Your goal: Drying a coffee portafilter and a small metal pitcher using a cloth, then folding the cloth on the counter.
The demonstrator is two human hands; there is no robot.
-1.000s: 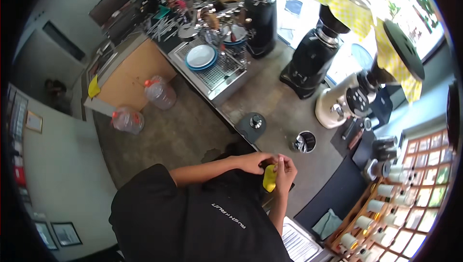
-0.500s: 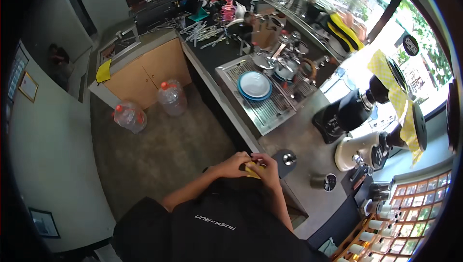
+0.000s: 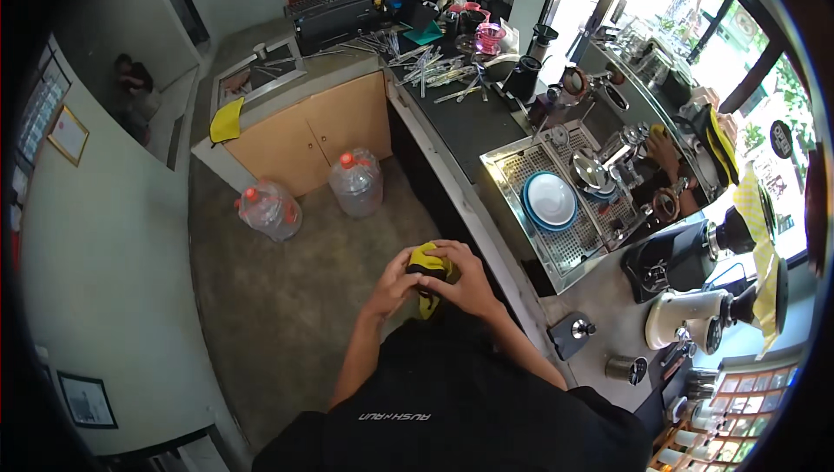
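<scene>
Between my hands, just in front of my body and above the floor, is a bunched yellow cloth (image 3: 424,259) with a black part. My left hand (image 3: 393,285) grips its left side with the fingers curled in. Wrapped over the top and right side is my right hand (image 3: 466,277), fingers bent onto the cloth. A loose yellow end hangs down below the hands. Part of the cloth is hidden by my fingers.
On the right counter stand an espresso machine (image 3: 618,146) with stacked plates (image 3: 552,200), a black grinder (image 3: 667,256), a cream grinder (image 3: 682,317) and a metal cup (image 3: 623,369). Large plastic bottles (image 3: 356,185) stand on the floor. A yellow cloth (image 3: 227,120) hangs over the left counter's edge.
My body and view have turned away from the counter. Both hands have come up and farther from the counter edge with the cloth, of which more shows now.
</scene>
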